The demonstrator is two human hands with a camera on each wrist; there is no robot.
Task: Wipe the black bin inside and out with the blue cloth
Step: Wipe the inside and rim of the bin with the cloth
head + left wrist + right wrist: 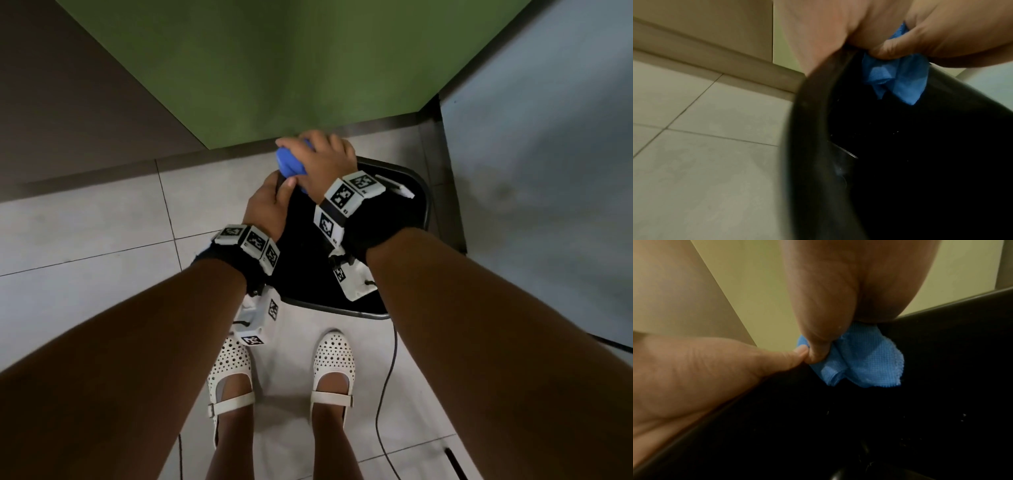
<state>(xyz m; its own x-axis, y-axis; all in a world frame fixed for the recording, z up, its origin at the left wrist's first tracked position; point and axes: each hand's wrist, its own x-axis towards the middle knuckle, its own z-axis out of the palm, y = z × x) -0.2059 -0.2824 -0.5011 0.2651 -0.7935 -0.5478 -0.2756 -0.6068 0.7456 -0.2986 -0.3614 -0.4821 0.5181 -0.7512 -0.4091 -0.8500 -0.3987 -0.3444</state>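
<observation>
The black bin [416,192] stands on the tiled floor just ahead of my feet, close to the wall. My left hand [274,195] grips its left rim near the far corner, fingers outside and thumb inside. My right hand [318,157] holds the bunched blue cloth [289,164] over the far rim. In the right wrist view my right thumb presses the blue cloth [865,356] against the bin's inner wall [941,369], and my left thumb touches it from the left. In the left wrist view the blue cloth [900,84] hangs inside the bin's rim [807,129].
A green wall [274,68] with a dark skirting rises right behind the bin. A grey panel [548,171] stands close on the right. My white shoes [332,363] are just short of the bin, and a black cable [387,394] trails over the tiles beside them.
</observation>
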